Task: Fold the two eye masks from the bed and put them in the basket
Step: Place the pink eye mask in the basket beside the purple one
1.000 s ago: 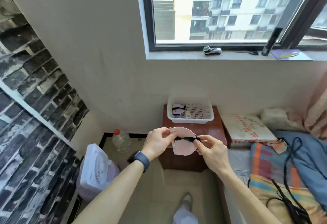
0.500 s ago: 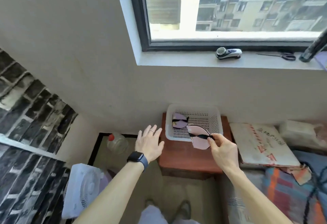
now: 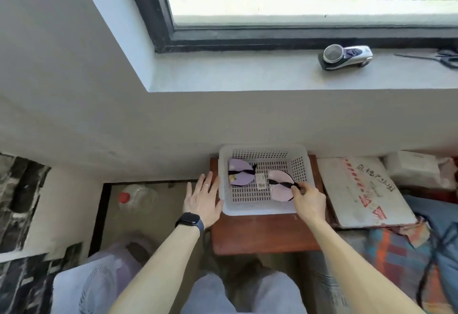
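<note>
While right hand (image 3: 308,201) fingers pinch one mask (image 3: 281,187) | second mask (image 3: 240,175) apparently loose | basket (image 3: 260,211) | left hand (image 3: 202,199) spread.

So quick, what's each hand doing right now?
Left hand: open, flat beside the basket.
Right hand: closed, pinching the pink eye mask inside the basket.

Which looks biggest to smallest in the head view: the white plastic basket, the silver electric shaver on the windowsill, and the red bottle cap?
1. White perforated plastic basket, clearly the largest.
2. Silver and black electric shaver on the grey windowsill.
3. Red bottle cap, the smallest, though it sits lower and farther from the camera.
</note>
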Available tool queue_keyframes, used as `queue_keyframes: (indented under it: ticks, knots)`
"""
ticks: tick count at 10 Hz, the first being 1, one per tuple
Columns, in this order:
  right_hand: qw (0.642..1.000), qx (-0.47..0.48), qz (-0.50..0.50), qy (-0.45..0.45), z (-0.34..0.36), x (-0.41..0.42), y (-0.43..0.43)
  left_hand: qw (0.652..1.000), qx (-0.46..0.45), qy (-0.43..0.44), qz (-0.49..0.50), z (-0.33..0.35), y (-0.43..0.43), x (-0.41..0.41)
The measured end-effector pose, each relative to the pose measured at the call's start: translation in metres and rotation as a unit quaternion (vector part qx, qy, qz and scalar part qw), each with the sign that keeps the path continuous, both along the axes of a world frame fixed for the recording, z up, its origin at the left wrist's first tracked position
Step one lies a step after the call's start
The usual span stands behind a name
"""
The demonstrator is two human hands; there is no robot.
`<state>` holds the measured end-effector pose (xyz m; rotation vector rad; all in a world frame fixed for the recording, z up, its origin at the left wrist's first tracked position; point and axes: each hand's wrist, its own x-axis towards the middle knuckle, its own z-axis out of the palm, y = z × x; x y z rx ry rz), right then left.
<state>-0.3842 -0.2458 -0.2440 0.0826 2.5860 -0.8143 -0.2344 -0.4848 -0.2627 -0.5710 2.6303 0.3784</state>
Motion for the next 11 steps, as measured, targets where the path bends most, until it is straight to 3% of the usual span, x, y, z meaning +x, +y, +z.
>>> queue_keyframes:
  ticks: [3,6,9,10,11]
  knots:
    - [0.998,0.0,0.038,-0.052,-0.07,-0.061,-0.033,0.998,0.024,0.055,0.012,-0.054,-0.018,-0.051]
    - [0.99,0.073,0.12,-0.007,-0.131,-0.082,-0.04,0.998,-0.029,0.049,0.02,-0.085,-0.011,-0.047]
    - [0.982,0.106,0.159,0.008,-0.108,-0.073,-0.042,0.999,-0.018,-0.013,0.023,-0.061,-0.007,-0.058]
    - [0.978,0.091,0.186,0.023,-0.084,-0.067,-0.036,0.999,-0.014,-0.047,0.006,-0.038,-0.011,-0.064]
    - [0.978,0.052,0.198,0.038,-0.05,-0.055,-0.032,0.999,-0.016,-0.029,-0.012,-0.007,-0.009,-0.07]
